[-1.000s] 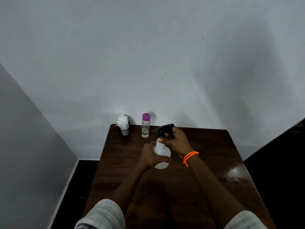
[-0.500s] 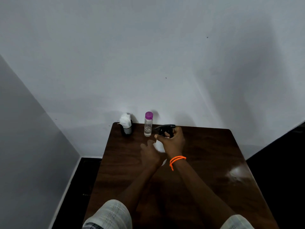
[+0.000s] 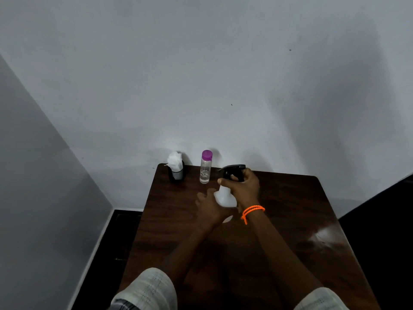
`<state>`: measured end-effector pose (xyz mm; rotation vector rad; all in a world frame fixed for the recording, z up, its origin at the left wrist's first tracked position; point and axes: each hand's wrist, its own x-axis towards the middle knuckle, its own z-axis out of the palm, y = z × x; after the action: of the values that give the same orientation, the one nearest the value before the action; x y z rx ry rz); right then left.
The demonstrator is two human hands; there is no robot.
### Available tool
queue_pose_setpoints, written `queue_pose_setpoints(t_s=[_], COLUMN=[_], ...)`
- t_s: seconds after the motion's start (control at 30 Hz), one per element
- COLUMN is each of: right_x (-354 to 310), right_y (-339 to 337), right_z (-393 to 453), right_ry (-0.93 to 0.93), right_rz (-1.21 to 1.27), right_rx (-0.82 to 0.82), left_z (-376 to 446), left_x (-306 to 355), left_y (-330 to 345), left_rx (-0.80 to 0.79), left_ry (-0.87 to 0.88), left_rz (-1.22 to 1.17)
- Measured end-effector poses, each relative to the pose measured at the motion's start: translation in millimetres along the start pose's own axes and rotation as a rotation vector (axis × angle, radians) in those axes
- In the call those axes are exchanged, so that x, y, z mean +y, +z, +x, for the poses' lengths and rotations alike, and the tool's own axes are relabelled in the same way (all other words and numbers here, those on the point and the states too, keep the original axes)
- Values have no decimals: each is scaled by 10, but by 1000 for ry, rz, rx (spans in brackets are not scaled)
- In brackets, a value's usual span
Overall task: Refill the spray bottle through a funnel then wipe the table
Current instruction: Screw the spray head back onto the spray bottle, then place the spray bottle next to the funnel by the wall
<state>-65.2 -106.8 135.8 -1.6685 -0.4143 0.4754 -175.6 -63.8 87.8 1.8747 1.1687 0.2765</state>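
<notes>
The right hand (image 3: 244,189), an orange cord bracelet (image 3: 252,211) on its wrist, is curled round the black trigger head (image 3: 233,172) of a white plastic spray bottle (image 3: 224,196), thumb pointing left across the neck. Just below that grip the left hand (image 3: 211,208) wraps the bottle's white body from the left side, fingers curved against it. The bottle stands on the dark brown wooden table (image 3: 290,209), its base showing under the left wrist. Just left of the grip and beyond it stands an upright clear plastic bottle with a purple cap (image 3: 205,166), with clear liquid low in it. Farther left, at the table's far corner, a black mesh holder (image 3: 177,173) has white tissue (image 3: 175,161) sticking out of its top. Both forearms end in pale woven sleeves (image 3: 145,289)
</notes>
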Motion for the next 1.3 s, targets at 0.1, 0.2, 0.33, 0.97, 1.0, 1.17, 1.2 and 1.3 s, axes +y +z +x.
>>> queue_pose_setpoints(t_s=[0.1, 0.2, 0.33, 0.97, 1.0, 1.17, 1.2, 1.3], right_x=[-124, -164, -56, 199, 221, 393, 436, 582], right_y=[-137, -234, -199, -12, 1, 153, 196, 333], right_z=[11, 22, 19, 118, 125, 83, 64, -50], right_ry=[-39, -6, 53, 142, 164, 159, 109, -21], right_rz=[102, 172, 171, 197, 211, 70, 0, -160], right_rx=[-208, -355, -344, -503, -561, -617, -587, -520], left_z=[141, 235, 248, 179, 178, -1, -37, -128], left_x=[-99, -165, -195, -474, -518, -623, -671, -740], left_y=[-159, -296, -325, -354, -419, -362, -302, -158], left_rx=[-116, -292, -322, -443, -478, -408, -348, -131], left_ry=[175, 267, 276, 198, 206, 124, 99, -8], left_rz=[-47, -141, -106, -95, -76, -95, -120, -136])
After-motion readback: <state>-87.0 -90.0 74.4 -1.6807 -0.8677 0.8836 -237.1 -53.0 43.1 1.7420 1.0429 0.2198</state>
